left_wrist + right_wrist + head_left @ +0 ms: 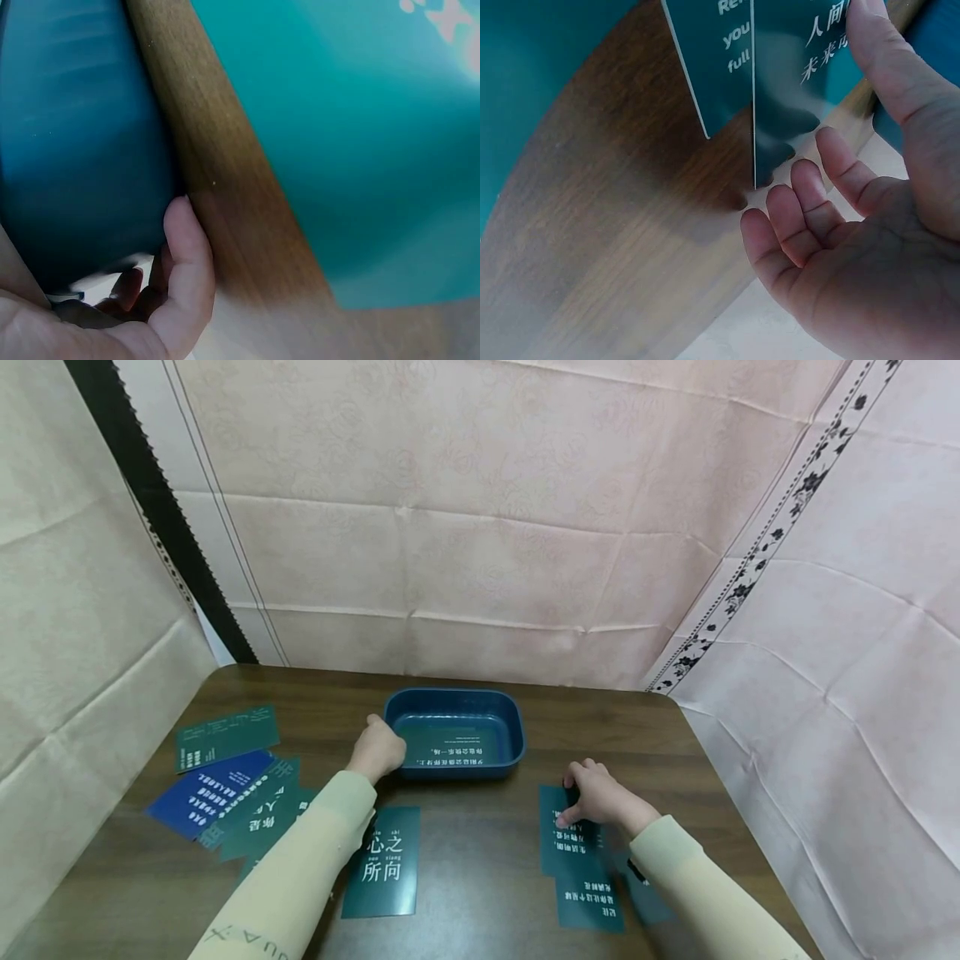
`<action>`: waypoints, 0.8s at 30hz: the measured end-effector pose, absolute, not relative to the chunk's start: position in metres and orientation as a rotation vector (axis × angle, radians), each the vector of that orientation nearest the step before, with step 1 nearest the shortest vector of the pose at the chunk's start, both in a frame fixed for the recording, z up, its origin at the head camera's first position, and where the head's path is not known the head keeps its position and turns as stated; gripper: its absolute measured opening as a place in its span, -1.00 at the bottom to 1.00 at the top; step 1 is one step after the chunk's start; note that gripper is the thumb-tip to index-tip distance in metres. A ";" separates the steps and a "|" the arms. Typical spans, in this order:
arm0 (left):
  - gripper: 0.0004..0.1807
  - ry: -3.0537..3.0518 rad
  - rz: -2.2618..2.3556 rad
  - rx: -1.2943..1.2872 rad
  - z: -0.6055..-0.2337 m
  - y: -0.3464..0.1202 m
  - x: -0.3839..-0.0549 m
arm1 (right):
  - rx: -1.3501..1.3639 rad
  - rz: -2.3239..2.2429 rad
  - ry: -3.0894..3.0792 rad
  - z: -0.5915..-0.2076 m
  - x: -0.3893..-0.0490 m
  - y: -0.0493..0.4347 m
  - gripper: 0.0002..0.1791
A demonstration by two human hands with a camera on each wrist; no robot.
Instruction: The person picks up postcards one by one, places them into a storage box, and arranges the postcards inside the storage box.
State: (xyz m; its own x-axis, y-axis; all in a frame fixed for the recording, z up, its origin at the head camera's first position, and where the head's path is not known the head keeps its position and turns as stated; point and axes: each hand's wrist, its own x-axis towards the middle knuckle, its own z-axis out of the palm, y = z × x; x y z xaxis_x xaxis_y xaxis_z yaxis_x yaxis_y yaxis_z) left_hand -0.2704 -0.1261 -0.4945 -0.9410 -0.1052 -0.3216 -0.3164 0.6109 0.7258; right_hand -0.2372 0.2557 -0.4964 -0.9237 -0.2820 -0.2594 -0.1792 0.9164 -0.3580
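My left hand holds the left end of a dark blue plastic tray. In the left wrist view, one fingertip presses the tray's side wall while other fingers curl around its end. Inside the tray lies a green printed card. My right hand is over a green card on the table's right side. The right wrist view shows the thumb on that card's printed face, with the loosely bent fingers spread by its edge. Another green card partly lies under it.
A green card with large white characters lies before the tray. Several overlapping cards are at left, among them a blue card and a green card. One more card is partly beneath the right forearm. Cloth hangs behind the wooden table.
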 end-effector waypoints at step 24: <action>-0.18 2.596 1.229 -0.345 -0.495 -0.127 -0.271 | -0.357 -0.551 2.721 -0.492 -0.240 0.260 -0.55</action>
